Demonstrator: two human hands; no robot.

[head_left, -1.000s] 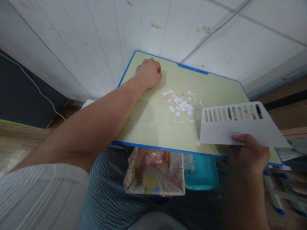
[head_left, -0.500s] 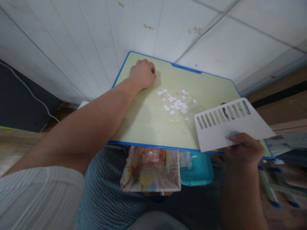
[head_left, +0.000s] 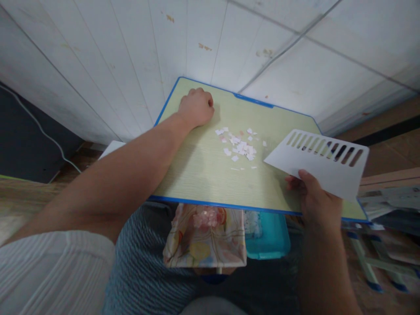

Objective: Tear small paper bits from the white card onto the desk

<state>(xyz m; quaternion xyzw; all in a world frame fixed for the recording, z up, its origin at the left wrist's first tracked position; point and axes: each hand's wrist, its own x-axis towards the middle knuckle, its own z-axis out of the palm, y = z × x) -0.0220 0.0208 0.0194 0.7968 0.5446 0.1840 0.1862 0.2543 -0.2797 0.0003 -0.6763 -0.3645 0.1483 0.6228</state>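
My right hand [head_left: 320,199] grips a white slotted plate [head_left: 315,168], flat and thin, by its lower edge, thumb on top. The plate is held tilted over the right part of the table, its row of slots upward and its pointed corner to the left. My left hand [head_left: 197,107] rests as a closed fist on the far left of the pale yellow table [head_left: 197,170], and nothing shows in it. Small white paper scraps [head_left: 243,147], a few of them pinkish, lie loosely heaped between the two hands, touched by neither.
Below the table's near edge sits a patterned cloth-lined box [head_left: 205,251] with pinkish clear bits inside. Beside it is a turquoise tray [head_left: 274,238] holding white pieces. A white plank wall [head_left: 197,26] stands behind the table, with a cable [head_left: 288,48] along it.
The slotted plate has been turned over, so its pointed corner now faces left instead of right. My right hand has shifted left with it. My left fist stays in place.
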